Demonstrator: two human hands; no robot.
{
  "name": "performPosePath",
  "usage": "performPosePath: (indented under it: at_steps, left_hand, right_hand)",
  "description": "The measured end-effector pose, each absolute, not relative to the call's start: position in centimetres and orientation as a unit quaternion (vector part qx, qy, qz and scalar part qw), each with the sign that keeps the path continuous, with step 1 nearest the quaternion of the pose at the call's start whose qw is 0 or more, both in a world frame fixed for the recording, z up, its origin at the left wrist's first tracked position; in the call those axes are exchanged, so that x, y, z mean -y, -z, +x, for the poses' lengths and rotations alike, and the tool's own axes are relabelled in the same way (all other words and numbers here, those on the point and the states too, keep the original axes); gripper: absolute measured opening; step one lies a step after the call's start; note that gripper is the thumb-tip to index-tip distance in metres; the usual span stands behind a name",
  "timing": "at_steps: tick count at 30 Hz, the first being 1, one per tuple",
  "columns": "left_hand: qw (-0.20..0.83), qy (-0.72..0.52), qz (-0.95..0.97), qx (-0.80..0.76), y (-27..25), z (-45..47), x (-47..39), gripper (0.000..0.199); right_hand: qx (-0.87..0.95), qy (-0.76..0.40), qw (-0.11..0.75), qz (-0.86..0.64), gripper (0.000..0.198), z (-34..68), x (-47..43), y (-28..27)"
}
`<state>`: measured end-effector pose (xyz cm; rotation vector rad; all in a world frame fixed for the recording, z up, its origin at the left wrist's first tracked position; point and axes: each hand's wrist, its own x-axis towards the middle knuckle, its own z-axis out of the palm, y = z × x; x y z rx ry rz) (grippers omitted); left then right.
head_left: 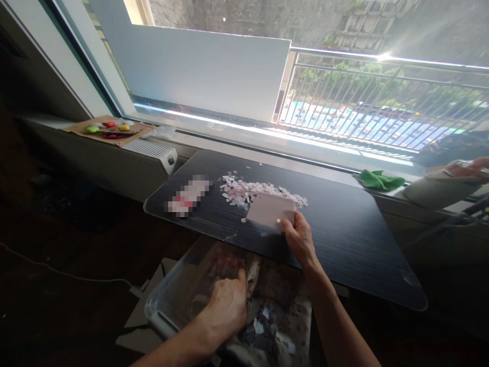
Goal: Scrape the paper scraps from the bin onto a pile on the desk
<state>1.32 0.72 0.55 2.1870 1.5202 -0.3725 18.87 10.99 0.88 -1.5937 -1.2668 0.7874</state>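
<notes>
The white panel is at the near side of the scrap pile, mid-surface; whether its edge contacts the scraps cannot be told. The right hand holds the panel at its right end, thumb toward the near face. The step in hand appears to be working the loose scraps with the panel; moving them calls for a low, level edge and a steady right grip. The left hand is at the clear bin, nearer than the surface; its fingers are curled, and whether its grip holds anything cannot be told. The near edge of the surface runs between the hands, so scraps can spill there. A blurred item limits travel to the left; open room extends to the right. A green cloth lies beyond the far edge, to the right.
</notes>
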Motion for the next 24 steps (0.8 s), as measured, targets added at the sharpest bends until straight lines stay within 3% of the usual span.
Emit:
performPosePath:
  at_steps: [13, 24]
  left_hand:
    - [0.244, 0.138, 0.769, -0.575, 0.4, 1.4, -1.3, 0.049]
    - [0.248, 0.158, 0.762, -0.577, 0.7, 1.6, -1.4, 0.054]
  right_hand:
    - [0.532, -0.336, 0.448, -0.634, 0.025, 17.9, -9.8, -2.1]
    - [0.602, -0.231, 0.391, -0.657, 0.02, 17.6, -9.2, -4.1]
